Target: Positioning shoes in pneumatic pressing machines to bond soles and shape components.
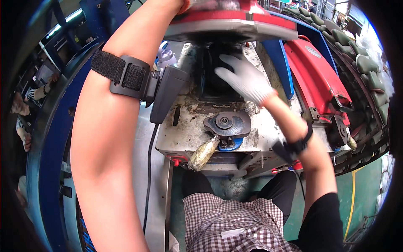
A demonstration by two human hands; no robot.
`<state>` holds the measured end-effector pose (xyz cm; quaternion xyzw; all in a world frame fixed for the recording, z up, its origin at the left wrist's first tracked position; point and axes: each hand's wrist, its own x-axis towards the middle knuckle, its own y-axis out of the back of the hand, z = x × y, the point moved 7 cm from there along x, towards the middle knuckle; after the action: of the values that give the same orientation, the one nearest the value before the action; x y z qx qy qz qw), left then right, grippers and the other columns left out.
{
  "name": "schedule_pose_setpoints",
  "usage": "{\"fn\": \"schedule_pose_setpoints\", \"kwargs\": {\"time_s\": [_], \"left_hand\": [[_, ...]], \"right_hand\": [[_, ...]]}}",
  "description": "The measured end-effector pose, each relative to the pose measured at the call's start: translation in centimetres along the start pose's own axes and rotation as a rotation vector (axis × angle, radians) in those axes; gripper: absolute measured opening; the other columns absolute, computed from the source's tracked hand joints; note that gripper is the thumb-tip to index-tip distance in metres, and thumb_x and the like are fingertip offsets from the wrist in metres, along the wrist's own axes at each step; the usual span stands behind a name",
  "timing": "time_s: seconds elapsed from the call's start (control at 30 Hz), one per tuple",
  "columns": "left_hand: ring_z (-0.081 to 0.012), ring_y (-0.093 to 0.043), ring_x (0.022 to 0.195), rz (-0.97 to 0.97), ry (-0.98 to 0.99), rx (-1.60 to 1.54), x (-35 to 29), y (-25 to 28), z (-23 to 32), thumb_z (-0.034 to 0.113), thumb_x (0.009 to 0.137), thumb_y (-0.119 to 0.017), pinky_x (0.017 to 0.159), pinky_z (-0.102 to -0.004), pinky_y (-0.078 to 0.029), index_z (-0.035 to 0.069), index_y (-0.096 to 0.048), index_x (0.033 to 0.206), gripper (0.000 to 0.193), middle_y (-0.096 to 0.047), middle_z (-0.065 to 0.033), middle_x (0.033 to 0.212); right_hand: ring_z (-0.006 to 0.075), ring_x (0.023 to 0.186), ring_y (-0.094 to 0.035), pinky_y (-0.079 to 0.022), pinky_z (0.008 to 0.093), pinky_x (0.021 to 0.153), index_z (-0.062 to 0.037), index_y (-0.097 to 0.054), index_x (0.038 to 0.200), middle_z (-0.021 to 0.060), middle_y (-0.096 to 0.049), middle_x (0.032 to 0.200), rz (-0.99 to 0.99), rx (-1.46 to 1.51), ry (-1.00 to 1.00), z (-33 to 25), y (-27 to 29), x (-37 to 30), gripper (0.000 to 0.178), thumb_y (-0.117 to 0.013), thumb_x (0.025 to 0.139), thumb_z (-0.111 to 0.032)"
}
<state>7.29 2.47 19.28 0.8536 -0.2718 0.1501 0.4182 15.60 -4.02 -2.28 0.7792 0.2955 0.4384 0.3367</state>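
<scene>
My left arm reaches up to the raised red lid [235,19] of a machine, whose lower rim is pale and blurred. Of my left hand [189,5], only the orange glove cuff and a bit beside it show at the top edge; its fingers are hidden. Under the lid, my right hand [247,80] wears a white knit glove and lies over a black recessed mould [212,90]. Two of its digits stretch out apart, and nothing shows between them. In front of the mould sits a dark metal cam latch [226,122] with a tape-wrapped handle [203,154].
The worn pale machine top [180,130] surrounds the mould. To the right stands another red-lidded machine [315,75] beside a blue panel [279,63]. A rack of dark green padded pieces [365,63] lines the far right. A black cable [150,180] hangs from my left arm's strap.
</scene>
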Motion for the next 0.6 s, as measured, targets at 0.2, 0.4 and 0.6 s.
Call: {"fn": "schedule_pose_setpoints", "kwargs": {"time_s": [0.2,0.4,0.6], "left_hand": [[-0.0259,-0.073,0.086,-0.508,0.220,-0.963,-1.8,-3.3,3.0,0.045,0.098,-0.059,0.078,-0.0401,-0.055,0.006,-0.080,0.106,0.045,-0.079,-0.0166,0.098],[-0.0117,-0.062,0.056,-0.854,0.467,-1.237,-6.1,-9.9,9.1,0.051,0.095,-0.074,0.053,-0.0271,-0.051,0.010,-0.078,0.098,0.041,-0.069,-0.0023,0.070],[-0.0104,-0.060,0.058,-0.915,0.448,-1.337,-9.6,-12.9,13.8,0.044,0.096,-0.075,0.056,-0.0294,-0.048,0.011,-0.075,0.093,0.033,-0.069,-0.0006,0.071]], "right_hand": [[0.0237,0.094,-0.070,-0.056,0.0370,0.088,-0.0008,-0.073,0.120,0.0136,-0.073,0.107,0.046,0.710,0.196,-6.2,1.4,-19.7,0.026,-0.057,0.102,-0.009],[0.0239,0.117,-0.067,-0.059,0.0357,0.089,-0.0031,-0.042,0.158,0.0149,-0.062,0.138,-0.685,1.785,-0.561,-9.5,-11.8,-25.1,0.066,-0.065,0.105,-0.036],[0.0350,0.143,-0.050,-0.051,0.0465,0.109,-0.0077,-0.047,0.155,0.0139,-0.054,0.155,-0.698,2.404,-0.463,-12.3,-12.2,-21.3,0.062,-0.067,0.100,-0.028]]}}
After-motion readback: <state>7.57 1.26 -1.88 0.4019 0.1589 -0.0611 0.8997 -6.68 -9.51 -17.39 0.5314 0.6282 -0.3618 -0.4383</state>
